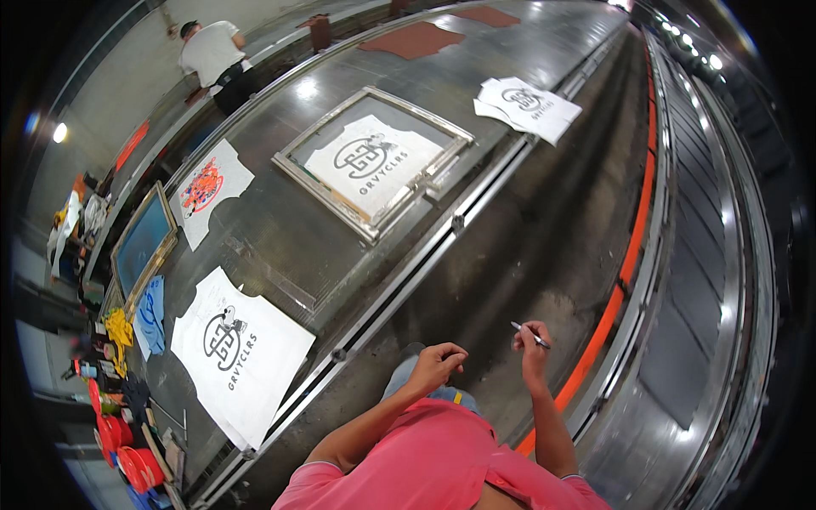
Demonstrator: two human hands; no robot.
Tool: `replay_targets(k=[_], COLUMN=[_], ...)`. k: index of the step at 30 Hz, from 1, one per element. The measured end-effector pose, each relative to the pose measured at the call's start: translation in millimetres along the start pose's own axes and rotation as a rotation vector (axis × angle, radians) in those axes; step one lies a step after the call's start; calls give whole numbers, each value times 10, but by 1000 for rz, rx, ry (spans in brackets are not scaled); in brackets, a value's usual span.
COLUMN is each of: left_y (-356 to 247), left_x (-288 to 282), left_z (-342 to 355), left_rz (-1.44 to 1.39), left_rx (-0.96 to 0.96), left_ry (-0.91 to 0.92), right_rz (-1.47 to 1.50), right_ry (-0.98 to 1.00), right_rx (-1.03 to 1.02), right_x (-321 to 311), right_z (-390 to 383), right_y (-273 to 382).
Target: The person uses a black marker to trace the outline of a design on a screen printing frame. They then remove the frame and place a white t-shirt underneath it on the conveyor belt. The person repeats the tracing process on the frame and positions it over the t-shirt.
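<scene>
My right hand (534,347) is closed around a slim pen (529,334) with a pale end and a dark body, held in the air over the aisle. To its left, my left hand (437,367) hangs in front of my body with its fingers curled in and nothing visible in them. Nearest to it on the long table is a white shirt piece (270,340) with a dark print. Farther along, a wooden-framed printing screen (293,170) lies over another printed white shirt piece (382,161). Neither hand touches the table.
The metal-edged table (374,289) runs along my left. White pieces (544,110) are stacked at its edge, brown pieces (412,40) beyond. A blue screen (144,242) leans near red tubs (138,467). Across the table stands a person (212,55). An orange rail (625,272) runs on my right.
</scene>
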State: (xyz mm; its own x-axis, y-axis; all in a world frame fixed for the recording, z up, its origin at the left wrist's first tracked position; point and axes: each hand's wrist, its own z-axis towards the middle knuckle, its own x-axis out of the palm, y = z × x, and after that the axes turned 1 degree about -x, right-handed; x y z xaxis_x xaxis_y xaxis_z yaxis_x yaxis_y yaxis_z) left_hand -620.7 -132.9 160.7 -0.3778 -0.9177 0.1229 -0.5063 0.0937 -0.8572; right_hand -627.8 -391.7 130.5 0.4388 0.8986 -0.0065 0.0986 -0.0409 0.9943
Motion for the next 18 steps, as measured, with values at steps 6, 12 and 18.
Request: replay_targets(k=[6,12,18], left_y=[-260,-750,-1436], left_x=[-308,-997,-1852], left_z=[1150,2411,3313], left_rz=[-3,286,528], left_rx=[190,579,561], left_ry=[-203,-531,-889], right_rz=[233,380,318], right_ry=[72,135,360], right_rx=[49,278,236], right_x=[653,906,1357], right_z=[1528,2612,4249], right_y=[286,76,537])
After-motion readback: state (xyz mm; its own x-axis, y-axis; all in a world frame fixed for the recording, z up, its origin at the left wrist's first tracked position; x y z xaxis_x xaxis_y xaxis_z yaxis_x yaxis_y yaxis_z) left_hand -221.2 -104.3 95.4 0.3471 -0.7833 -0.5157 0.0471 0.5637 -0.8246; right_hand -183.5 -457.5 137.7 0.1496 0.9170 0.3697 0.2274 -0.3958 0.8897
